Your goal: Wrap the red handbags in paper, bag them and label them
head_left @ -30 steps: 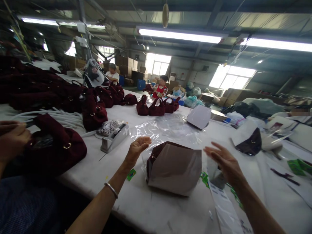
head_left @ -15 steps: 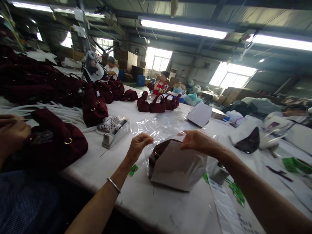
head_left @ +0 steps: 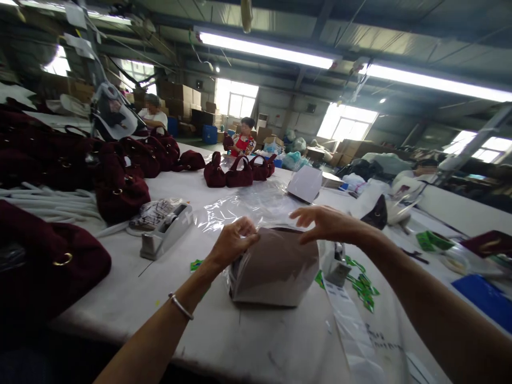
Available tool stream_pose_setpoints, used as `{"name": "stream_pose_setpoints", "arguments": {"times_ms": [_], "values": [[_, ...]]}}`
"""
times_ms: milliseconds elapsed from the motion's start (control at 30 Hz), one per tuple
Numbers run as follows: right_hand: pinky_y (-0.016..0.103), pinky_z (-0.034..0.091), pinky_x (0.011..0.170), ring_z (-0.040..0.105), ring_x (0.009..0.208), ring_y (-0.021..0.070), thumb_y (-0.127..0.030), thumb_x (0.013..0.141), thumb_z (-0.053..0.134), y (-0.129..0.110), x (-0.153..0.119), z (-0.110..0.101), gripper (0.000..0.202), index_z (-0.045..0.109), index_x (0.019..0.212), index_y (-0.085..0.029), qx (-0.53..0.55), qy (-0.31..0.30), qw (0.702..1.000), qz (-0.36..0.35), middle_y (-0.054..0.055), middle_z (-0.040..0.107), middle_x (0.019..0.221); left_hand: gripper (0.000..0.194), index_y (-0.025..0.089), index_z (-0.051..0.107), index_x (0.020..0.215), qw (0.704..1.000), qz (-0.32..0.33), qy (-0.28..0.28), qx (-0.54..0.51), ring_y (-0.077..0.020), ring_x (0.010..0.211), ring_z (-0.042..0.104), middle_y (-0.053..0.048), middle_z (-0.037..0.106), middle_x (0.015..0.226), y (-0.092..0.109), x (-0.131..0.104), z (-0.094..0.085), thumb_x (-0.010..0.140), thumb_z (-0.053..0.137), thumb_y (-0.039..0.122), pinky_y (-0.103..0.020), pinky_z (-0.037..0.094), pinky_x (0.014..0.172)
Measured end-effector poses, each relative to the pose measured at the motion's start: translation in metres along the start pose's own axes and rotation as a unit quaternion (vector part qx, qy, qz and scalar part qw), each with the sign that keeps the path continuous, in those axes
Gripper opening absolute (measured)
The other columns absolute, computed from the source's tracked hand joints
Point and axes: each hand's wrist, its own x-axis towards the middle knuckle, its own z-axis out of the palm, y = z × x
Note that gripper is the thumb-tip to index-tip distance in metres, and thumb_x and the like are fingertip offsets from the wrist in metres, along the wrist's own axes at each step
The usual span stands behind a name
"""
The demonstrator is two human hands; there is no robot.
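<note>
The wrapped bag stands on the white table, near its front edge, inside a clear plastic bag that spreads out behind it. The left hand is bent closed and pinches the plastic at the top left corner of the wrapped bag. The right hand hovers over the top right edge with fingers spread and relaxed; whether it touches the plastic I cannot tell.

To the left stands a grey tape dispenser, and behind it are many dark red handbags and white tubes. To the right lie green tags and a long printed paper strip; its writing is too small to read. Two persons sit at the far end.
</note>
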Motion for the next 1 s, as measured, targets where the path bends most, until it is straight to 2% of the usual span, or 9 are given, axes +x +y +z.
{"name": "stream_pose_setpoints", "arguments": {"times_ms": [133, 200, 333, 500, 567, 633, 767, 867, 1000], "values": [[0.027, 0.048, 0.065, 0.07, 0.07, 0.0196, -0.035, 0.068, 0.079, 0.029, -0.017, -0.006, 0.024, 0.079, 0.089, -0.025, 0.033, -0.02, 0.999, 0.027, -0.002, 0.076, 0.075, 0.041, 0.025, 0.07, 0.107, 0.998, 0.041, -0.035, 0.024, -0.0235, 0.091, 0.066, -0.002, 0.073, 0.095, 0.004, 0.0, -0.001, 0.069, 0.083, 0.034, -0.032, 0.05, 0.084], [0.026, 0.048, 0.066, 0.07, 0.072, 0.0188, -0.037, 0.076, 0.072, 0.037, -0.017, 0.0, 0.014, 0.079, 0.08, -0.025, 0.051, -0.006, 0.999, 0.01, -0.002, 0.076, 0.074, 0.029, 0.025, 0.073, 0.099, 0.996, 0.06, -0.05, 0.034, -0.0239, 0.091, 0.066, -0.003, 0.074, 0.097, 0.003, 0.009, 0.002, 0.073, 0.08, 0.037, -0.032, 0.05, 0.083], [0.026, 0.047, 0.068, 0.069, 0.075, 0.0184, -0.036, 0.083, 0.067, 0.042, 0.003, 0.001, 0.015, 0.079, 0.082, -0.026, -0.019, 0.106, 0.994, 0.009, -0.002, 0.077, 0.078, 0.019, 0.022, 0.072, 0.079, 0.997, 0.053, 0.006, 0.056, -0.0173, 0.066, 0.06, 0.001, 0.068, 0.071, 0.002, 0.055, 0.012, 0.08, 0.071, 0.041, -0.026, 0.045, 0.063], [0.027, 0.038, 0.061, 0.067, 0.071, 0.0208, -0.037, 0.09, 0.063, 0.029, 0.004, -0.019, 0.018, 0.079, 0.088, -0.027, -0.178, 0.268, 0.946, 0.028, 0.003, 0.076, 0.079, 0.019, 0.02, 0.07, 0.075, 0.99, 0.108, 0.07, 0.063, -0.0153, 0.067, 0.058, 0.001, 0.068, 0.072, 0.021, 0.1, 0.009, 0.079, 0.071, 0.038, -0.024, 0.042, 0.062], [0.027, 0.036, 0.061, 0.065, 0.071, 0.0196, -0.034, 0.093, 0.061, 0.026, -0.018, -0.008, 0.02, 0.077, 0.087, -0.025, -0.184, 0.271, 0.945, -0.013, 0.004, 0.076, 0.08, 0.016, 0.021, 0.071, 0.077, 0.986, 0.135, 0.043, 0.082, -0.0154, 0.067, 0.06, 0.001, 0.069, 0.073, 0.021, 0.08, 0.006, 0.082, 0.071, 0.036, -0.024, 0.043, 0.062], [0.026, 0.034, 0.062, 0.062, 0.068, 0.0171, -0.025, 0.096, 0.056, 0.028, -0.05, 0.027, 0.023, 0.075, 0.083, -0.023, -0.18, 0.222, 0.955, -0.073, 0.004, 0.073, 0.077, 0.012, 0.022, 0.073, 0.08, 0.976, 0.18, -0.029, 0.117, -0.0156, 0.066, 0.063, 0.0, 0.071, 0.074, 0.008, 0.037, 0.007, 0.086, 0.067, 0.03, -0.025, 0.045, 0.064], [0.028, 0.034, 0.061, 0.058, 0.061, 0.015, -0.007, 0.091, 0.052, 0.041, -0.116, 0.148, 0.029, 0.068, 0.072, -0.021, -0.185, 0.097, 0.969, -0.136, 0.001, 0.068, 0.067, 0.022, 0.022, 0.069, 0.08, 0.915, 0.283, -0.179, 0.225, -0.0153, 0.069, 0.066, -0.002, 0.072, 0.074, -0.048, -0.078, 0.029, 0.094, 0.053, 0.015, -0.026, 0.046, 0.07], [0.028, 0.036, 0.06, 0.062, 0.065, 0.0159, -0.002, 0.083, 0.058, 0.05, -0.145, 0.23, 0.023, 0.065, 0.07, -0.02, -0.164, 0.047, 0.978, -0.119, 0.0, 0.069, 0.07, 0.03, 0.02, 0.06, 0.072, 0.885, 0.31, -0.183, 0.297, -0.0152, 0.063, 0.062, -0.002, 0.066, 0.066, -0.088, -0.14, 0.05, 0.097, 0.045, 0.014, -0.027, 0.044, 0.064], [0.028, 0.039, 0.061, 0.065, 0.073, 0.0176, -0.001, 0.083, 0.059, 0.055, -0.149, 0.271, 0.023, 0.067, 0.074, -0.02, -0.148, 0.03, 0.987, -0.063, 0.001, 0.071, 0.076, 0.023, 0.02, 0.06, 0.08, 0.886, 0.288, -0.179, 0.316, -0.0172, 0.075, 0.066, -0.003, 0.07, 0.077, -0.11, -0.168, 0.06, 0.097, 0.046, 0.014, -0.03, 0.048, 0.075]]}}
